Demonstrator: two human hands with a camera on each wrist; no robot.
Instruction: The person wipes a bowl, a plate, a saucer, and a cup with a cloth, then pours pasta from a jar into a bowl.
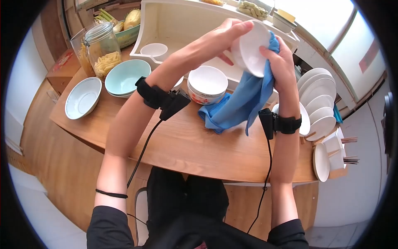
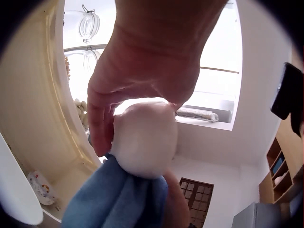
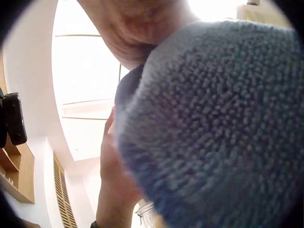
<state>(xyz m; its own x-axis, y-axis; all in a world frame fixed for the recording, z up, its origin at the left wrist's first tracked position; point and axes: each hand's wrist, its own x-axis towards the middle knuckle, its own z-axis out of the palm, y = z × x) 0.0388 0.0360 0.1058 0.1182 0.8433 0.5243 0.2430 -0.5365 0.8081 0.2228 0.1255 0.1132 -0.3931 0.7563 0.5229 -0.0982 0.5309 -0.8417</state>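
Note:
A small white bowl is held up tilted on its side above the back of the table. My left hand grips it from the left, thumb at the upper rim. In the left wrist view, the rounded underside of the bowl sits below that hand's curled fingers. My right hand holds a blue cloth against the bowl's right side, thumb at the rim. The cloth drapes down to the tabletop. Close up, its looped fabric fills much of the right wrist view and hides the right fingers.
Stacked white bowls stand beyond the cloth on the wooden table. Pale green bowls, a shallow bowl and a pasta jar are at left. Racked plates and a chopstick holder stand at right. A white shelf lines the back.

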